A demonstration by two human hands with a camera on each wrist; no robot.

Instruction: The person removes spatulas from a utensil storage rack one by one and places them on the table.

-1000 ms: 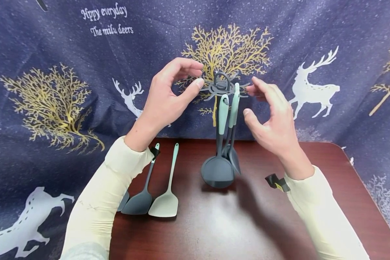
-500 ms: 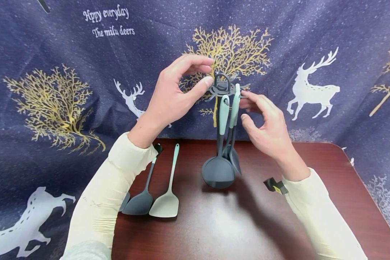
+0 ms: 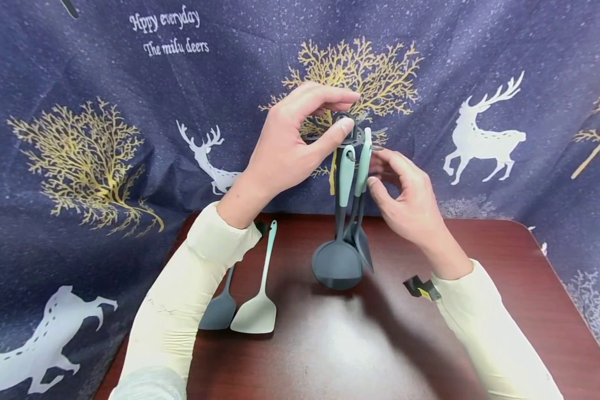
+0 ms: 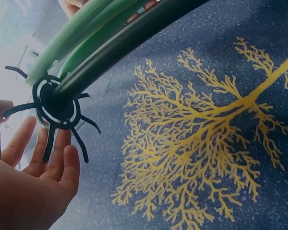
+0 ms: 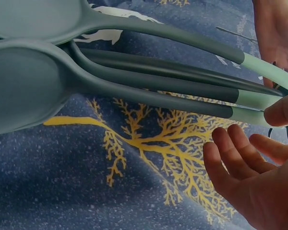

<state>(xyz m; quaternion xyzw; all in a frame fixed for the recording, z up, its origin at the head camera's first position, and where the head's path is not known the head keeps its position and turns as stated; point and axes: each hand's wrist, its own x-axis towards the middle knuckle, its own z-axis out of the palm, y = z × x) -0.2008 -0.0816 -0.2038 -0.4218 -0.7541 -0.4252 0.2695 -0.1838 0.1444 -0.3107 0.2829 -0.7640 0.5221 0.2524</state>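
Note:
A dark grey utensil rack [image 4: 41,103] with a loop on top and several hooks holds hanging utensils with mint handles. A ladle [image 3: 337,264] hangs at the front, and two more long-handled utensils [image 5: 158,96] hang beside it. My left hand [image 3: 292,139] is at the rack's top, its thumb in front of the loop and its fingers above and behind; a firm grip does not show. My right hand [image 3: 405,200] is at the right of the mint handles, thumb tip close by a handle [image 3: 363,166] and fingers loosely bent; contact is unclear.
A pale spatula [image 3: 255,314] and a dark grey spatula [image 3: 219,311] lie on the brown table [image 3: 300,366] at the left; my left sleeve partly covers the dark one. A blue cloth [image 3: 240,44] printed with deer and trees hangs behind.
My left hand has moved right, from beside the rack to around its top loop. My right hand has come down and left, closer to the hanging handles. The utensils have hardly moved.

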